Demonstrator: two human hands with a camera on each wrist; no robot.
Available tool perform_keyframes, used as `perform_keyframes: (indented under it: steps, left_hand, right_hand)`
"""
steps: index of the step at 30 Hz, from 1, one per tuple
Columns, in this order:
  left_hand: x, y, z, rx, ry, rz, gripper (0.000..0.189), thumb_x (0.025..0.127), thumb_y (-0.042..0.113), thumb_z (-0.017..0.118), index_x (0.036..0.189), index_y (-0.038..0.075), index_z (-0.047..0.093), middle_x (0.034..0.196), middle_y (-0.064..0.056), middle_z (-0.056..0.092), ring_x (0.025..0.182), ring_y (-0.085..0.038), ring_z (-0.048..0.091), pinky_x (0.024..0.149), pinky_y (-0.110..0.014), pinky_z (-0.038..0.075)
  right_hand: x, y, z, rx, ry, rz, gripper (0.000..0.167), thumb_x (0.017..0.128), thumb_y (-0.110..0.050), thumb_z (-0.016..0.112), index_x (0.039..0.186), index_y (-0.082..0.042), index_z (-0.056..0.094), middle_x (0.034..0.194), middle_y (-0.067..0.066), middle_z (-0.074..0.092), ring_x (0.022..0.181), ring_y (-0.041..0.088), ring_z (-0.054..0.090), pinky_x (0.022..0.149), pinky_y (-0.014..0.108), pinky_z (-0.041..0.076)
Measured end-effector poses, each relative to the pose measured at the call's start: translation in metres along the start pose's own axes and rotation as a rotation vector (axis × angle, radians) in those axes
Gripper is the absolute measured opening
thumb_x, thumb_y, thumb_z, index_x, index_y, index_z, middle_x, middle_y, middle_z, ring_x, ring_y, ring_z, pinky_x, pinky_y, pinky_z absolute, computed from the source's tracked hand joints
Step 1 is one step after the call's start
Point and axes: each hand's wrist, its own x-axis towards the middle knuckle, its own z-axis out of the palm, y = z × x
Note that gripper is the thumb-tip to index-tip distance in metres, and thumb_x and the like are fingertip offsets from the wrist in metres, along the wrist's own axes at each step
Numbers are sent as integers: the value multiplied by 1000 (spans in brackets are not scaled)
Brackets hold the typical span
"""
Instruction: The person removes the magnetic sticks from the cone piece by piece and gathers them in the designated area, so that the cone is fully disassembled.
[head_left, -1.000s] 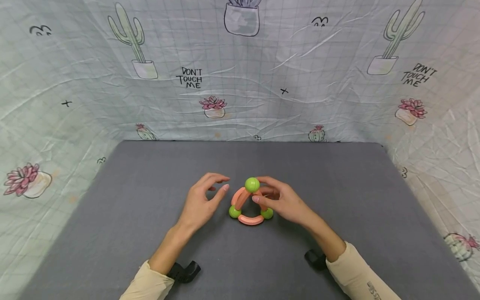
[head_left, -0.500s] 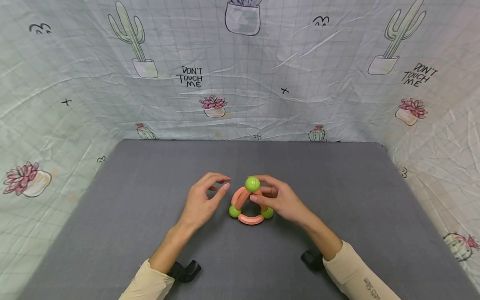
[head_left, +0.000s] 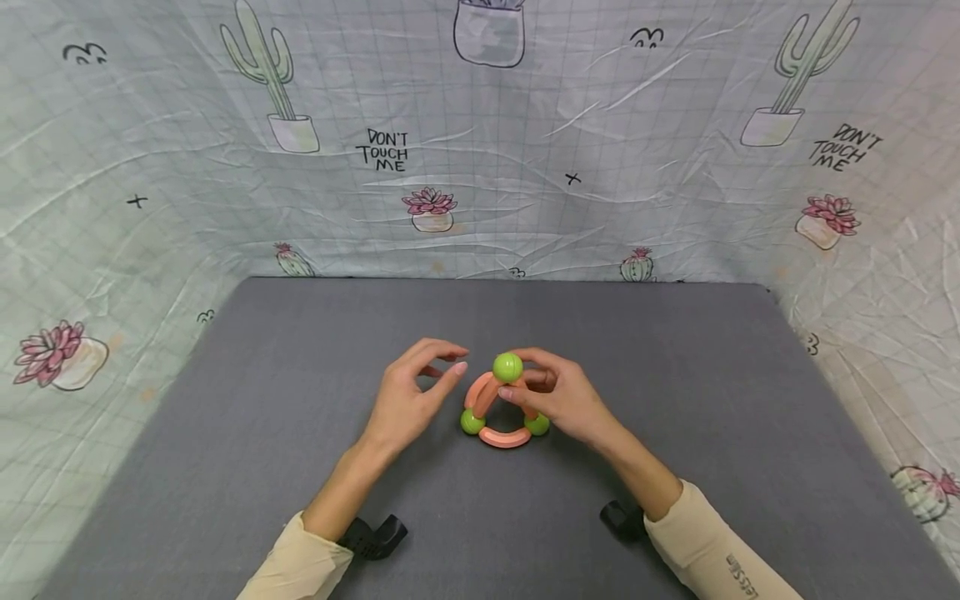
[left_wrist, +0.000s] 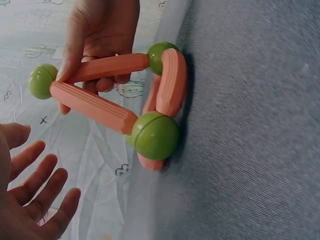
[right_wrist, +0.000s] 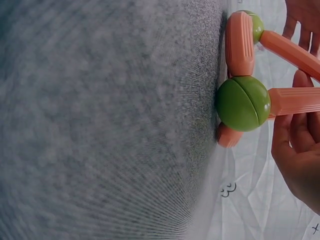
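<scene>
A toy frame of orange building rods and green balls stands on the table. Its top ball point(head_left: 507, 367) sits above two lower balls, the left ball point(head_left: 472, 422) and the right ball point(head_left: 537, 424). A curved rod point(head_left: 505, 438) joins these along the front. My right hand point(head_left: 573, 400) pinches the right upright rod point(left_wrist: 112, 67) just under the top ball, between thumb and fingers. The left upright rod point(left_wrist: 92, 107) leans up to the same ball. To the left of the frame, my left hand point(head_left: 401, 400) hovers with fingers loosely bent, apart from the toy and holding nothing.
The grey table point(head_left: 637, 333) spreads around the frame. A printed cactus cloth point(head_left: 487, 167) hangs behind it and along both sides. Black straps with camera mounts sit at the wrists, the left mount point(head_left: 375, 537) low over the table.
My right thumb has shifted slightly left along the rod, close under the top ball. The left hand stays nearly in place, and the toy frame keeps its shape.
</scene>
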Motion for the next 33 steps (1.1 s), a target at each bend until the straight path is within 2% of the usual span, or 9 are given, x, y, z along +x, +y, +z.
perform_keyframes:
  steps: [2, 5, 10, 12, 15, 19, 22, 28, 33]
  left_hand:
    - [1, 2, 0, -11, -11, -9, 19, 100, 29, 73, 118, 25, 75, 116, 3, 72, 112, -11, 67, 90, -40, 59]
    - [2, 4, 1, -29, -25, -23, 19, 100, 29, 73, 118, 26, 75, 117, -1, 73, 113, -11, 67, 90, -40, 59]
    - [3, 4, 1, -45, -28, -33, 18, 100, 29, 72, 118, 26, 75, 118, -3, 73, 113, -11, 66, 91, -41, 59]
    - [3, 4, 1, -49, -25, -34, 18, 100, 29, 72, 118, 26, 75, 117, -1, 73, 113, -10, 66, 91, -40, 59]
    - [3, 4, 2, -60, -23, -31, 18, 100, 28, 72, 118, 26, 75, 117, 3, 72, 113, -11, 66, 91, -38, 58]
    - [5, 6, 3, -85, -25, -28, 17, 100, 28, 72, 117, 26, 75, 116, 7, 71, 113, -11, 66, 91, -35, 58]
    - [6, 8, 4, -101, -27, -35, 17, 100, 28, 72, 117, 27, 75, 116, 8, 71, 113, -10, 66, 92, -35, 57]
    - [6, 9, 4, -123, -30, -46, 17, 100, 26, 72, 117, 26, 76, 116, 4, 72, 113, -11, 66, 91, -33, 57]
    - [8, 14, 8, -144, -53, -21, 22, 98, 25, 75, 120, 26, 76, 118, -1, 72, 112, -13, 65, 87, -32, 57]
  right_hand:
    - [0, 1, -1, -4, 5, 4, 45, 97, -19, 76, 140, -16, 62, 107, 23, 78, 69, 31, 63, 66, 32, 54]
    - [0, 1, -1, -3, 6, 9, 45, 98, -20, 75, 141, -14, 61, 110, 21, 78, 79, 28, 73, 70, 30, 57]
    - [-1, 0, 1, 6, 9, 10, 47, 99, -19, 74, 144, -16, 61, 119, 14, 78, 93, 25, 77, 74, 31, 59]
    - [-1, -1, 1, 13, 10, 14, 47, 98, -19, 74, 143, -17, 62, 120, 14, 78, 93, 21, 77, 77, 37, 61]
    - [-1, -2, 3, 28, 19, 25, 47, 97, -19, 75, 142, -17, 63, 121, 15, 77, 103, 19, 78, 86, 48, 62]
    - [-2, -3, 4, 40, 35, 20, 49, 96, -17, 76, 143, -14, 63, 121, 17, 77, 105, 31, 77, 92, 56, 59]
    - [-2, -4, 5, 51, 43, 7, 51, 96, -16, 76, 145, -11, 62, 124, 19, 75, 106, 38, 76, 93, 55, 59]
    - [-3, -4, 5, 37, 58, -7, 52, 96, -17, 77, 145, -10, 62, 121, 16, 77, 104, 38, 76, 87, 43, 63]
    - [-3, -3, 6, 26, 67, -13, 51, 96, -16, 77, 144, -9, 63, 115, 18, 78, 99, 39, 76, 84, 47, 63]
